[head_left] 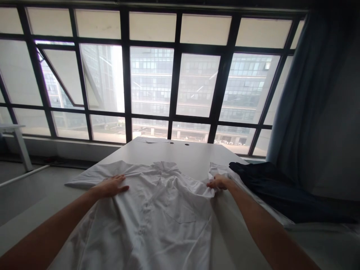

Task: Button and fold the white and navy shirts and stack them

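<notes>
A white button-up shirt (pixel 157 210) lies front up on a white table, its collar toward the windows and a chest pocket on the right side. Wrinkles run across its front. My left hand (pixel 112 185) rests on the shirt near the left sleeve, fingers stretched out over the cloth. Over at the right sleeve, my right hand (pixel 219 182) has its fingers closed on the fabric. The left sleeve is spread out sideways, while the right one is bunched around my right hand.
The white table (pixel 197 152) reaches toward a wall of dark-framed windows (pixel 152 82). Dark trousers or similar dark cloth (pixel 281 191) lie along its right edge. A blue-grey curtain (pixel 298 101) hangs at the right. Another white table (pixel 21 146) stands at the far left.
</notes>
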`<action>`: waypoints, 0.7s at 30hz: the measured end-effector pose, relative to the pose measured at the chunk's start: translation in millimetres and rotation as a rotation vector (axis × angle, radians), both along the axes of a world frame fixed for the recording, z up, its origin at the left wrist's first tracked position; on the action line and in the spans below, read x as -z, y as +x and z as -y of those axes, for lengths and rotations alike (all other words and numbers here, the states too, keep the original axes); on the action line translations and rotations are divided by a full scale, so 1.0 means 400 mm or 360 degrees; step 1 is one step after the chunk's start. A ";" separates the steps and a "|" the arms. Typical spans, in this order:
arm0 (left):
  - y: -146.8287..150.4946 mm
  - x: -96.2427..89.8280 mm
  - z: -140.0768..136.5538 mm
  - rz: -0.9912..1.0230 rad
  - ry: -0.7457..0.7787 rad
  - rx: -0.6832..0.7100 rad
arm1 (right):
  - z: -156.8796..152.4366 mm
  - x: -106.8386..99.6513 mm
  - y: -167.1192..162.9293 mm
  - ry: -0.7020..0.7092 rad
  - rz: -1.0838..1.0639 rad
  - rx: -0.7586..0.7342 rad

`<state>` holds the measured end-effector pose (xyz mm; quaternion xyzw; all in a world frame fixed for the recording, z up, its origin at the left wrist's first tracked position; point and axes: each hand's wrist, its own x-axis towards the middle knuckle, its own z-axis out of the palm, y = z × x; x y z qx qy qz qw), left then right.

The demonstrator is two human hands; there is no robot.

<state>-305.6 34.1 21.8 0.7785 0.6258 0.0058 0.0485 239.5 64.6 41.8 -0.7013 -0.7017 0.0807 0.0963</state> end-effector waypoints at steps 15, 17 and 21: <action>0.166 0.016 0.065 -0.0174 0.0021 0.0036 | 0.107 -0.383 0.094 0.0939 0.0502 0.0392; 0.222 0.010 0.061 -0.0136 0.0065 0.0114 | 0.100 -0.414 0.134 0.1046 0.0507 0.0466; 0.329 0.002 0.029 0.0107 -0.0073 0.0282 | 0.072 -0.413 0.226 0.1237 0.0390 0.0706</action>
